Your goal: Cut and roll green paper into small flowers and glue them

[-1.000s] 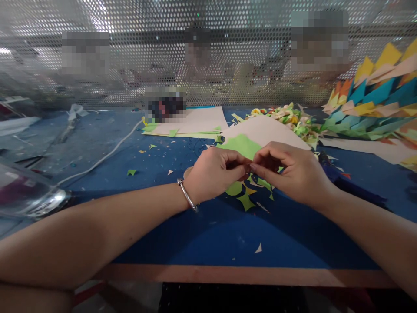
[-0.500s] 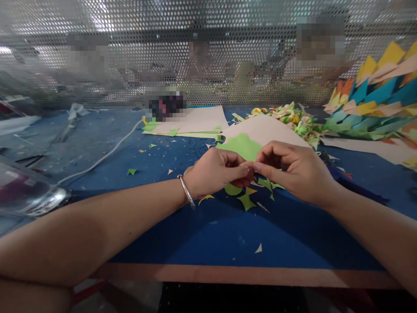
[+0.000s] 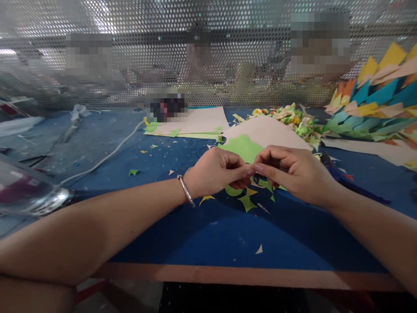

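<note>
Fingertips meet at the middle of the table, where my left hand and my right hand both pinch with thumb and fingers. Whatever lies between them is too small or too hidden to make out. A silver bangle circles my left wrist. Just beyond the hands lie a sheet of green paper and a larger pale pink sheet. Green paper scraps and a yellow scrap are scattered below and beside my fingers.
A heap of curled paper pieces sits behind, with a layered paper model at right. Stacked paper sheets lie at the back. On the left are a white cable and a clear plastic container. A perforated metal screen stands behind.
Both hands stay pinched together at nearly the same spot, with only a slight shift of the fingers. The papers on the table have not moved.
</note>
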A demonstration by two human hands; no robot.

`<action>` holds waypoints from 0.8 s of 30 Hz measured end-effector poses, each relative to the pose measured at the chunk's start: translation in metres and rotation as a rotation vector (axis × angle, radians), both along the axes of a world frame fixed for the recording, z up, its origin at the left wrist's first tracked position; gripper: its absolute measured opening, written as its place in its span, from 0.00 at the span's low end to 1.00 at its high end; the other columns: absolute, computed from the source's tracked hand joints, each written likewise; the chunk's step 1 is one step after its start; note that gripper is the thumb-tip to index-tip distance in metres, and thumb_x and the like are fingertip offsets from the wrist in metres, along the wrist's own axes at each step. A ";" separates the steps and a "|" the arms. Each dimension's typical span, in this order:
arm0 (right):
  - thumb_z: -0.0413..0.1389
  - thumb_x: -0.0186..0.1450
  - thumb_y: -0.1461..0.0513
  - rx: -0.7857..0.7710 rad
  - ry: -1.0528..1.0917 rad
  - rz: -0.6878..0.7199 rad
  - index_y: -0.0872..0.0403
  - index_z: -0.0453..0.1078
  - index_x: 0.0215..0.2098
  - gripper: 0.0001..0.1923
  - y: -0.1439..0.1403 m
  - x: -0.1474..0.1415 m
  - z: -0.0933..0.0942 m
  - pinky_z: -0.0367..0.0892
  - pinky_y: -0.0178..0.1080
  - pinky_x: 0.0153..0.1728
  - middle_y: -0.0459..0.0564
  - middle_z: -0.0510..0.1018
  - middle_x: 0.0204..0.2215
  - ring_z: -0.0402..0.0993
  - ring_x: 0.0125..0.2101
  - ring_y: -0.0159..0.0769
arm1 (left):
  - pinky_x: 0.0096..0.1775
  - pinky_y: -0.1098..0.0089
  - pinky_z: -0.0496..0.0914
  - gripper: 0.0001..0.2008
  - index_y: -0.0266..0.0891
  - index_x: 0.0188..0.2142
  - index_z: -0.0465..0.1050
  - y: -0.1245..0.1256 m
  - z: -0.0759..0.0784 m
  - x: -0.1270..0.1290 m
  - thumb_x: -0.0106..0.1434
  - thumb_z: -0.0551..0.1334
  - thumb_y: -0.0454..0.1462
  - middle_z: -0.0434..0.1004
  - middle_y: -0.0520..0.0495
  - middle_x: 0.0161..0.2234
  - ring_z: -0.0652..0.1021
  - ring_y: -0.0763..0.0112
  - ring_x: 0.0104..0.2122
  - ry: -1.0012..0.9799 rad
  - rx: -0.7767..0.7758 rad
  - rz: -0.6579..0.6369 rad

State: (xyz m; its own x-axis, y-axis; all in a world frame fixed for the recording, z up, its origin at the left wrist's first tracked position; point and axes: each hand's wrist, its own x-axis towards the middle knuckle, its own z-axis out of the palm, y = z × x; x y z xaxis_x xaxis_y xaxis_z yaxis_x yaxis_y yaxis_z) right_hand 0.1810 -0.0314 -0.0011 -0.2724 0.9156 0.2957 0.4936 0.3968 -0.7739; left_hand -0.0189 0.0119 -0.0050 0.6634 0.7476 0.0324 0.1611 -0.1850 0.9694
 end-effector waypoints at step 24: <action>0.55 0.63 0.55 -0.256 -0.391 0.205 0.54 0.69 0.27 0.12 -0.001 -0.002 -0.001 0.54 0.34 0.22 0.43 0.69 0.21 0.61 0.21 0.29 | 0.36 0.69 0.67 0.13 0.37 0.40 0.78 0.015 0.007 -0.013 0.56 0.68 0.40 0.79 0.46 0.37 0.75 0.68 0.34 0.587 0.614 -0.183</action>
